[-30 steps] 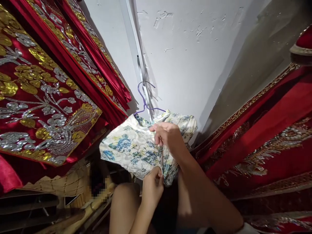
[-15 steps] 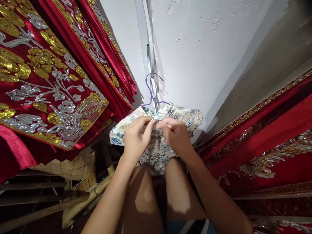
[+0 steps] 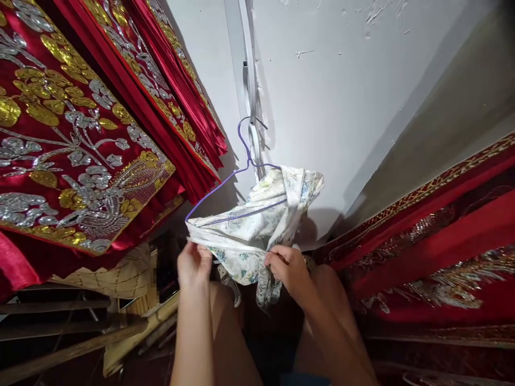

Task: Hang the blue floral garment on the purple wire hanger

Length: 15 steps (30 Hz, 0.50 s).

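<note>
A white floral shirt hangs unevenly from a purple wire hanger. Its right side still covers the hanger's right shoulder, while the left arm of the hanger is bare down to its corner. My left hand is closed on the shirt's edge just below that corner. My right hand pinches the fabric near the middle of the front, where a bunched part dangles below. The hanger's hook rests on a white metal bar against the wall.
Red drapes with gold and silver sequins hang at the left. More red embroidered cloth hangs at the right. Behind is a white wall with chipped paint. A wooden rack or chair frame stands at the lower left.
My hands have parted from the collar; my left moved left and down, my right slightly down. The shirt's left shoulder has come off the hanger, and its front is pulled open.
</note>
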Tool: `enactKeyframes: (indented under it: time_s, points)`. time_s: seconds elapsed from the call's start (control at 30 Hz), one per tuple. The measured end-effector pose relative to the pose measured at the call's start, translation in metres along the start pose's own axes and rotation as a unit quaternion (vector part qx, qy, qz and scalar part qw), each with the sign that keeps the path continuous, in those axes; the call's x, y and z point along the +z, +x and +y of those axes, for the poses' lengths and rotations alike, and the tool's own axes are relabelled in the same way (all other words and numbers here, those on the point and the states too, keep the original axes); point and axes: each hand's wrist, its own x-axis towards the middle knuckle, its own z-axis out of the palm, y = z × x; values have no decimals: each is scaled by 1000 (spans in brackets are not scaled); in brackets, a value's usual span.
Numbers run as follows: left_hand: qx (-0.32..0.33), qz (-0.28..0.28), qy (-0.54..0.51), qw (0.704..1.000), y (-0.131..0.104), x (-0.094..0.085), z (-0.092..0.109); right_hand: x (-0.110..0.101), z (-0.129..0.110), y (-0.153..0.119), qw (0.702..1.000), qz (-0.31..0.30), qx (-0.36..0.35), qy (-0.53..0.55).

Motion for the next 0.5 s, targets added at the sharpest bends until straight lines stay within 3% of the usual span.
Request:
enactKeyframes:
  time_s: [0.1, 0.2, 0.3, 0.4, 0.43, 0.5]
  points:
    - [-109, 59, -6, 992, -31, 5, -37, -9, 16, -10, 998, 28, 6, 57]
    - [-126, 24, -9, 992, -63, 20, -52, -26, 30, -23, 998, 5, 12, 61]
    - [-71, -110, 2, 991, -91, 39, -44, -40, 30, -28, 1000, 17, 6, 22]
    - [-35, -266, 103, 958, -119, 57, -28, -45, 18, -21, 995, 86, -58, -7]
    - [-18, -310, 156, 938, -127, 62, -22, -44, 13, -17, 995, 81, -65, 0]
    - [26, -382, 255, 888, -142, 70, -13, -40, 5, -9, 999, 0, -26, 36]
